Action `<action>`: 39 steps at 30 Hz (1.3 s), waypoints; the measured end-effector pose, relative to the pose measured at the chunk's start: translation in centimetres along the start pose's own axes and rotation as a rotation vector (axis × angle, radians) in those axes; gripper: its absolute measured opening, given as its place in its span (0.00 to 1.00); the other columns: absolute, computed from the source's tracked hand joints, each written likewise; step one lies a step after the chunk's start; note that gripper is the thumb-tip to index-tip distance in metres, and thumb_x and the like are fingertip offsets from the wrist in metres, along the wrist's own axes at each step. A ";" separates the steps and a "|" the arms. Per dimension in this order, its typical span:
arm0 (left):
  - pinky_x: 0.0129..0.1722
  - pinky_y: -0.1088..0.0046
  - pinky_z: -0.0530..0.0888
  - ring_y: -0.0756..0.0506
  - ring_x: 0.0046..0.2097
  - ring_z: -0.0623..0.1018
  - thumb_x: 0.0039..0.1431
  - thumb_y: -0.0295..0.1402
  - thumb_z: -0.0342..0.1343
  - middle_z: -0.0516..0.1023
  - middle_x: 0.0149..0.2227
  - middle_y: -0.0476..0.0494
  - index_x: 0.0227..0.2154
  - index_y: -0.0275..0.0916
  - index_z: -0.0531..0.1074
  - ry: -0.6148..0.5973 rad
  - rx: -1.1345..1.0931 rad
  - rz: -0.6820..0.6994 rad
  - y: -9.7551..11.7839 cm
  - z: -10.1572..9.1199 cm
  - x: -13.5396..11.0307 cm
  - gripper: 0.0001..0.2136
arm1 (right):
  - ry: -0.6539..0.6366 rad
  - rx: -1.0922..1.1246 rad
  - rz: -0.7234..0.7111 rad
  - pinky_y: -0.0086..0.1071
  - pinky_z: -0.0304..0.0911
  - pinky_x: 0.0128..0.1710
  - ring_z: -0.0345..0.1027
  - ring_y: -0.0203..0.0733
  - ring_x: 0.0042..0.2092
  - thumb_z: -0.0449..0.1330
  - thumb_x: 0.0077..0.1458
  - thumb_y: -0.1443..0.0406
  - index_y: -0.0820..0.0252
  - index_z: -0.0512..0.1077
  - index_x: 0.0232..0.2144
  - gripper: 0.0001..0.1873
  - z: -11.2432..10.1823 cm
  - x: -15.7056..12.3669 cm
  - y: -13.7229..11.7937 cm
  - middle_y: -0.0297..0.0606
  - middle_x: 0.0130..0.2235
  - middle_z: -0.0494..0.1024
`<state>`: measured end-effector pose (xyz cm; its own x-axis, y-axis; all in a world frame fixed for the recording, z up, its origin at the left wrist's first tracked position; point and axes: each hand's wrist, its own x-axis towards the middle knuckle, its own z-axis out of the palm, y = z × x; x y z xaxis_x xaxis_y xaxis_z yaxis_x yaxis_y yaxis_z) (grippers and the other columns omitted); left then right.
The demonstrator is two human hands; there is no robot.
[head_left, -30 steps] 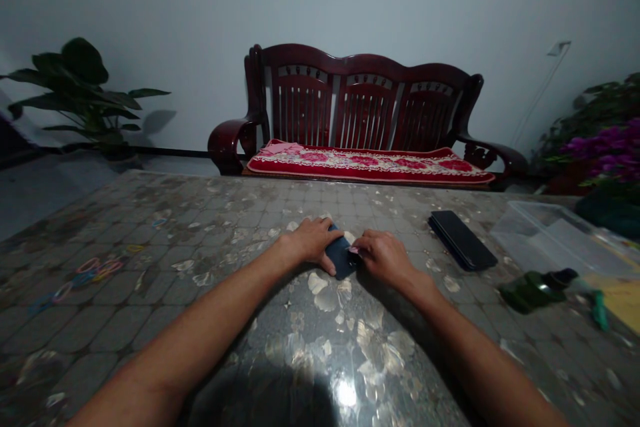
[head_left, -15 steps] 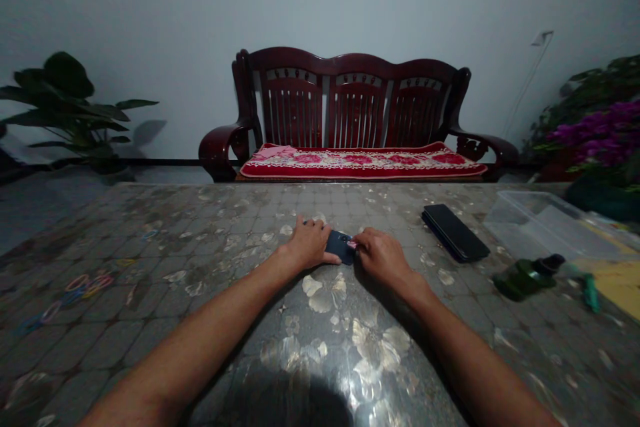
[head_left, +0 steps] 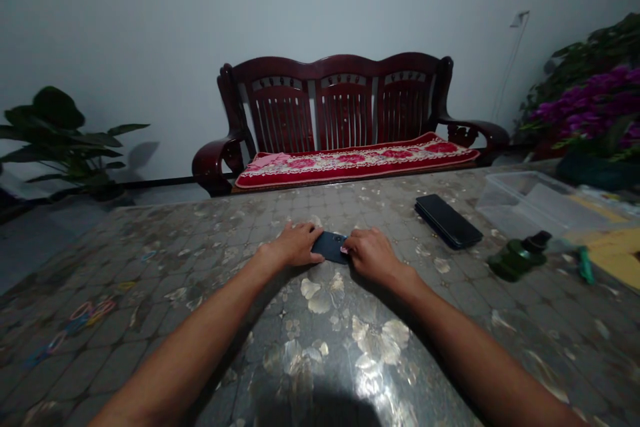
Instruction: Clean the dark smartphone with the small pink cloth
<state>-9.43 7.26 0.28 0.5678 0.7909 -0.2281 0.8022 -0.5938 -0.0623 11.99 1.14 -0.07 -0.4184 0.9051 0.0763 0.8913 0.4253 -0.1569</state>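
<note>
Dark phone (head_left: 329, 246) is on the patterned table (head_left: 310, 320), mid-surface in front of the person, back side facing up with the camera end toward the right. Left hand (head_left: 300, 243) spans the other end: thumb on the near edge, fingers on the far edge, so it's clamped across its width. Reads as the bracing side; that grip should stop the phone sliding or turning on what looks like a slick top.

Right hand (head_left: 373, 253) is curled at the camera end, fingertips pinching a small pink piece (head_left: 344, 249) right by the phone. Too small and half covered, can't tell what it is or whether it presses on the phone. Lenses facing up leave that end exposed to the right hand, probably why it's oriented so.

Black folded case (head_left: 449, 221) lies flat off to the right, apart from both hands. Green bottle (head_left: 515, 260) and clear bin (head_left: 505, 177) sit further right, presumably parked there to leave elbow room.
</note>
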 end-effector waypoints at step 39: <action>0.43 0.60 0.76 0.32 0.47 0.80 0.59 0.37 0.58 0.74 0.50 0.27 0.54 0.31 0.69 -0.073 0.109 -0.042 3.4 -1.5 -1.6 0.22 | 0.124 -0.040 0.022 0.36 0.53 0.46 0.69 0.46 0.47 0.53 0.64 0.68 0.57 0.78 0.41 0.13 1.6 0.8 0.1 0.43 0.43 0.79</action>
<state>-7.32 4.19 1.85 0.5155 0.8051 -0.2933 0.7981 -0.5757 -0.1778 11.47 1.95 -1.60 -0.3758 0.9060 0.1948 0.9076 0.4023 -0.1203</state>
